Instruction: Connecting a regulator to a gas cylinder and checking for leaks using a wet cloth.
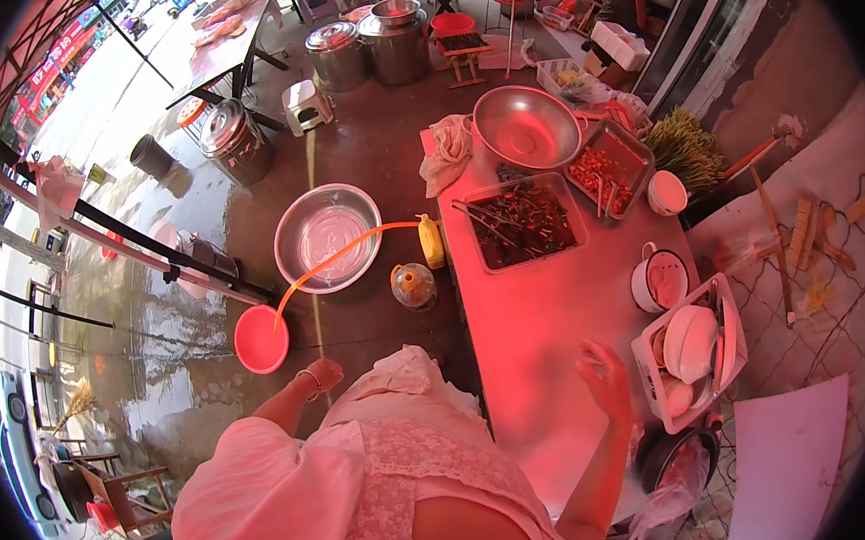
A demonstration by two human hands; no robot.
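My left hand (322, 375) hangs at my side over the wet floor, a bracelet on its wrist. Its fingers look curled, and their inner side is hidden. Over the near part of the table (511, 325) is my right hand (604, 378), empty, with its fingers apart. A plastic basket of bowls (691, 357) lies just right of it, and a white enamel mug (660, 281) stands beyond. Farther up the table, a clear tub of dark food in liquid (523, 226) has tongs lying across it. Beside it is a metal tray of chopped red food (606, 171).
A large steel bowl (528, 128) sits at the table's far end near a cloth (448, 148). On the floor left are a metal basin (329, 239), a red basin (261, 341) with an orange hose (326, 261), a yellow bottle (430, 241) and a clear jug (413, 286).
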